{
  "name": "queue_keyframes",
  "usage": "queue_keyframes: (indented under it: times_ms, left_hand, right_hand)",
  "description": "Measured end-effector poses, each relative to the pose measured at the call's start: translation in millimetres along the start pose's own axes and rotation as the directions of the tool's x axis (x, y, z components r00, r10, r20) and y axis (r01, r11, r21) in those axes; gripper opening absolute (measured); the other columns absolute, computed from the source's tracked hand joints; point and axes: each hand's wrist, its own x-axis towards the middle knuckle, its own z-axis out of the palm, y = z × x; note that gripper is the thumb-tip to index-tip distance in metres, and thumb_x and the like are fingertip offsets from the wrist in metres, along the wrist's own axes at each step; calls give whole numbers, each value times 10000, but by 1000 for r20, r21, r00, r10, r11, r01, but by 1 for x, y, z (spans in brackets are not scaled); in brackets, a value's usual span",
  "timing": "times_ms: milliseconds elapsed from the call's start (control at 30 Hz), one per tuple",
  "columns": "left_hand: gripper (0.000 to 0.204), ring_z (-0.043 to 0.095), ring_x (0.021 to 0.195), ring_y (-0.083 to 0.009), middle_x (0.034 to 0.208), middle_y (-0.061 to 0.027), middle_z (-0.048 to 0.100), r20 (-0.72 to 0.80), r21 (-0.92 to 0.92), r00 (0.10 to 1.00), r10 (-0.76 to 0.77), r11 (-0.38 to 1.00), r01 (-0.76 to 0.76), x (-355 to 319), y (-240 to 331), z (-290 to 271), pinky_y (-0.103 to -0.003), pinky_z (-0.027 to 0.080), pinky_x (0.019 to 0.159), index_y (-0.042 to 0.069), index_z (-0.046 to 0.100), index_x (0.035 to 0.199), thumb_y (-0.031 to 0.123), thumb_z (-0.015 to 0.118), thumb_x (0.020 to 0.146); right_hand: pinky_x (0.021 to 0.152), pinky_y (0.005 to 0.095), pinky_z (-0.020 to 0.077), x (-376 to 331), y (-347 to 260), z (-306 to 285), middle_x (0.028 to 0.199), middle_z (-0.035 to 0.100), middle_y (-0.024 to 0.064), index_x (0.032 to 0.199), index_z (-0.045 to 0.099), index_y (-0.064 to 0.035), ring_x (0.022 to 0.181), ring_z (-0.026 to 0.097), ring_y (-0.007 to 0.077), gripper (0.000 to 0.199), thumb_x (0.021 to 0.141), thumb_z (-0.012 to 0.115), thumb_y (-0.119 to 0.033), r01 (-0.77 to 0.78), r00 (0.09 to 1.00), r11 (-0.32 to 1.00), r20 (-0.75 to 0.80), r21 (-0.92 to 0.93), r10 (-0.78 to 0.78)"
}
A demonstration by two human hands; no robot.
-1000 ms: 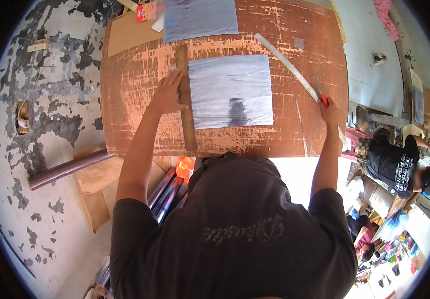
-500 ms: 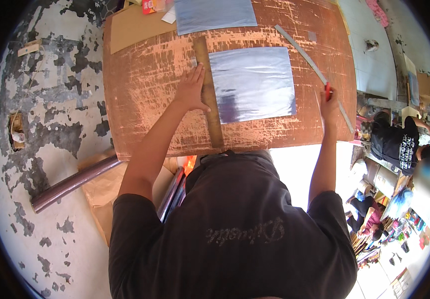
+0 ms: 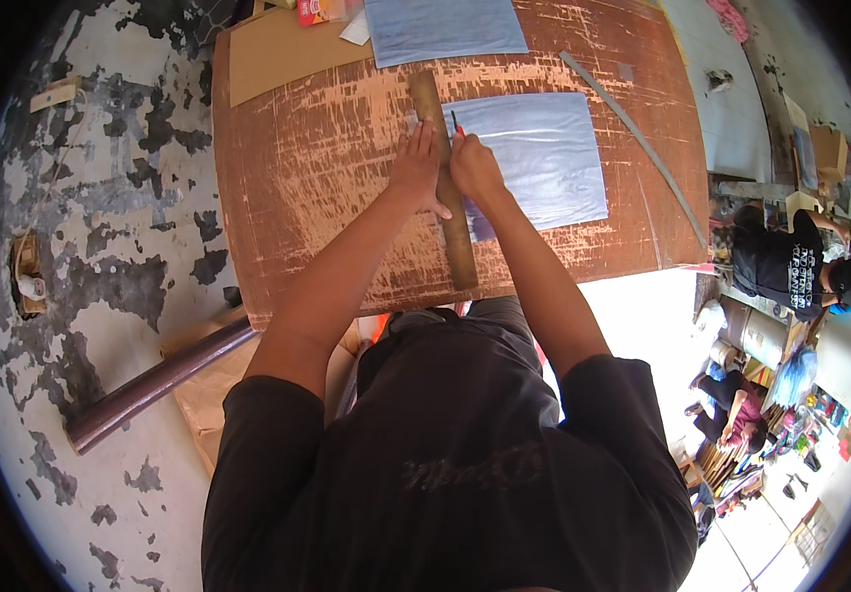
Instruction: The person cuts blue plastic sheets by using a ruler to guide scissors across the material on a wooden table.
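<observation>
My left hand (image 3: 417,178) lies flat with its fingers stretched out, pressing on the left side of a brownish straightedge (image 3: 457,247). Close to the straightedge's right side, my right hand (image 3: 477,170) is closed around a red utility knife (image 3: 459,129), its dark tip pointing away from me. Under that hand is a shiny silvery-blue sheet (image 3: 554,163), its left edge running along the straightedge. The knife's contact with the sheet is too small to make out.
The scratched brown board (image 3: 317,197) carries a second bluish sheet (image 3: 445,30), tan cardboard (image 3: 287,59) and a thin metal strip (image 3: 633,133). A dark purple roll (image 3: 159,385) leans at lower left. Two people, one in black (image 3: 776,261), sit off to the right.
My right hand has swung left with the utility knife, from beside the metal strip to the straightedge. My left hand stays on the straightedge. The view has shifted slightly.
</observation>
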Motion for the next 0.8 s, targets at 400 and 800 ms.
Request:
queue_keyframes:
  times_ms: [400,800]
  left_hand:
    - [1606,23,1640,-398,1751,-278,-14,-68,-108,997,46,993,-53,0,-10,14,-611,131,1302,-19,105,1680,697,941,510]
    - [1637,67,1636,-412,1743,-302,27,-2,36,1000,29,999,-29,4,-1,1,-621,201,1274,-109,117,1643,744,927,505]
  right_hand:
    - [756,536,615,55,-5,19,961,689,339,1066,638,99,893,732,490,311,1062,467,-161,36,998,994,48,-99,-31]
    - [821,522,610,-29,-15,-2,1050,699,324,1168,614,87,936,729,484,302,1014,536,-161,-71,974,992,208,-102,91]
